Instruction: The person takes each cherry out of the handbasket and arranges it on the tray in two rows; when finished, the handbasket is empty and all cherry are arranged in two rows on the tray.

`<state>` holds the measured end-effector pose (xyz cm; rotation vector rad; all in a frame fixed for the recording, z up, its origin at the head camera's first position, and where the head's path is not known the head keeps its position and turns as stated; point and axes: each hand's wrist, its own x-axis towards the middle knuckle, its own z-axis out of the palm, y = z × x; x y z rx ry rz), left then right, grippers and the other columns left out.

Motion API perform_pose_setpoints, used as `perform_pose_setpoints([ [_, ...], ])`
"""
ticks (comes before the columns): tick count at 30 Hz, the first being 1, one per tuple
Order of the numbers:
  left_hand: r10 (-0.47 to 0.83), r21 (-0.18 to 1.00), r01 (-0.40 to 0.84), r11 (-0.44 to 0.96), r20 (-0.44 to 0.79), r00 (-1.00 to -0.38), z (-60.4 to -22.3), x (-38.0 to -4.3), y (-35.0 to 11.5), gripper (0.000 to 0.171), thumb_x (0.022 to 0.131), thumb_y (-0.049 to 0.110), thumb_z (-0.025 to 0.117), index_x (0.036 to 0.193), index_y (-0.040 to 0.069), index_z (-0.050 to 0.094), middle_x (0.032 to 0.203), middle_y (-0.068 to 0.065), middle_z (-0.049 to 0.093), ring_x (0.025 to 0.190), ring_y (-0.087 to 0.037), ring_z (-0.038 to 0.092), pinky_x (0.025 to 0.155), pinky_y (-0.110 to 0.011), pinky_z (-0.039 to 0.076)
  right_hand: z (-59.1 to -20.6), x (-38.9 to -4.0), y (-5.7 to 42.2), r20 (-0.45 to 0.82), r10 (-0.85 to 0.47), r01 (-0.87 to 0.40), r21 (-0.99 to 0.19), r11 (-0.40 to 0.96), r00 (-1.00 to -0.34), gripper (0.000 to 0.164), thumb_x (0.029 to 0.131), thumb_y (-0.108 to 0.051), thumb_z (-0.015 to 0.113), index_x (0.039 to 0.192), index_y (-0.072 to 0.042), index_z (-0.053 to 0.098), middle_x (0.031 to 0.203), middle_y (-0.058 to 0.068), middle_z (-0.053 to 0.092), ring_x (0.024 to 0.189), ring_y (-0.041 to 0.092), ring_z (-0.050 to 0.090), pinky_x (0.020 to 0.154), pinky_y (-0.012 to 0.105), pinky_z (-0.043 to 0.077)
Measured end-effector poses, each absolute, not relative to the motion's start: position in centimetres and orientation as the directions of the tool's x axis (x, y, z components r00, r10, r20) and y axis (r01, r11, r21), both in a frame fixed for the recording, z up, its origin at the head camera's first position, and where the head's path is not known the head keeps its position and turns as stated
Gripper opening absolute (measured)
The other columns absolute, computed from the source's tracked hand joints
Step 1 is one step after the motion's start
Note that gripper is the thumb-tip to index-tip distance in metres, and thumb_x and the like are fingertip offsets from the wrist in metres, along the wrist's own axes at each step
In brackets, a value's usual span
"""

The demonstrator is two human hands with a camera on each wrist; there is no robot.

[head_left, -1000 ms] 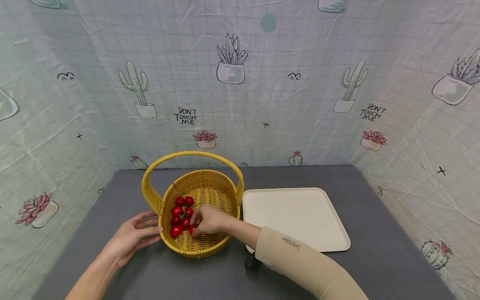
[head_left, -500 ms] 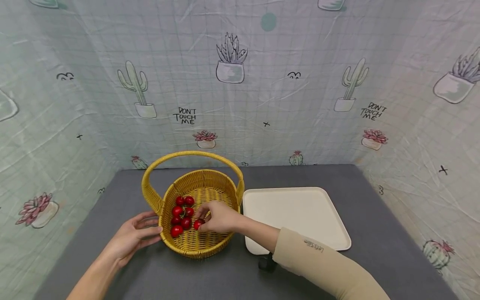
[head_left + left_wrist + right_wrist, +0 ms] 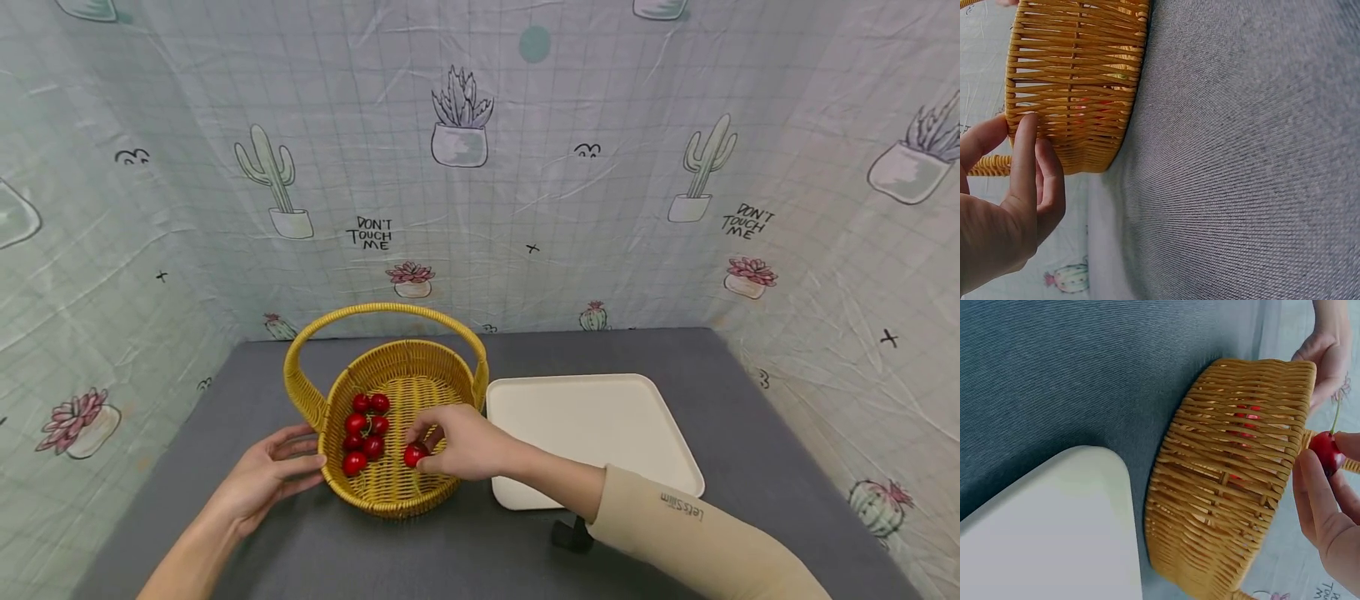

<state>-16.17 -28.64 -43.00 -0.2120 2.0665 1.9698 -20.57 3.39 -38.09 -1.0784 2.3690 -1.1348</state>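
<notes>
In the head view, the right hand (image 3: 468,442) pinches a red cherry (image 3: 415,454) over the front right part of a yellow wicker basket (image 3: 397,506). The right wrist view shows that cherry (image 3: 1327,453) between thumb and fingertips, its thin green stem pointing up. Several more cherries (image 3: 355,423) lie together at the basket's left side. The left hand (image 3: 266,475) touches the basket's left outer wall, its fingers extended and one tip at the rim. Seen from the left wrist, fingertips (image 3: 1027,125) rest against the woven wall (image 3: 1079,75).
A cream rectangular tray (image 3: 585,425) lies right of the basket on the grey tabletop (image 3: 390,558). The basket's tall arched handle (image 3: 386,307) rises over its opening. A printed cloth (image 3: 480,208) hangs behind and along both sides.
The right hand has moved rightward inside the basket, taking one cherry away from the group. The left hand and basket have stayed in place.
</notes>
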Motion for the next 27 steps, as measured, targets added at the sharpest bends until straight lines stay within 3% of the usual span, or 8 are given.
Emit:
perform_pose_setpoints([
  [11, 0.081, 0.955, -0.291, 0.052, -0.294, -0.952, -42.9, -16.0, -28.6, 0.081, 0.099, 0.005, 0.069, 0.158, -0.008, 0.017, 0.145, -0.028, 0.044, 0.106, -0.020, 0.067, 0.094, -0.044, 0.058, -37.6, -19.9, 6.5, 0.072, -0.744, -0.467, -0.817, 0.338, -0.665, 0.023, 0.089, -0.006, 0.078, 0.111, -0.012, 0.073, 0.103, -0.007, 0.070, 0.093, 0.009, 0.068, 0.076, 0.023, 0.058],
  [19, 0.073, 0.955, -0.292, 0.057, -0.295, -0.953, -42.8, -16.0, -28.6, 0.080, 0.099, 0.005, 0.069, 0.158, -0.008, 0.017, 0.145, -0.029, 0.043, 0.106, -0.021, 0.067, 0.093, -0.043, 0.059, -38.0, -20.2, 9.1, 0.054, -0.711, -0.410, -0.846, 0.341, -0.702, 0.023, 0.090, -0.006, 0.077, 0.113, -0.008, 0.074, 0.103, -0.004, 0.070, 0.093, 0.019, 0.068, 0.073, 0.027, 0.058],
  [27, 0.076, 0.954, -0.294, 0.060, -0.298, -0.952, -42.9, -16.1, -28.6, 0.080, 0.099, 0.006, 0.069, 0.158, -0.008, 0.017, 0.145, -0.028, 0.043, 0.107, -0.021, 0.067, 0.093, -0.044, 0.059, -38.8, -21.2, 12.0, 0.011, -0.654, -0.304, -0.891, 0.337, -0.757, 0.026, 0.091, -0.005, 0.078, 0.115, -0.006, 0.070, 0.112, 0.004, 0.069, 0.102, 0.023, 0.068, 0.077, 0.031, 0.060],
])
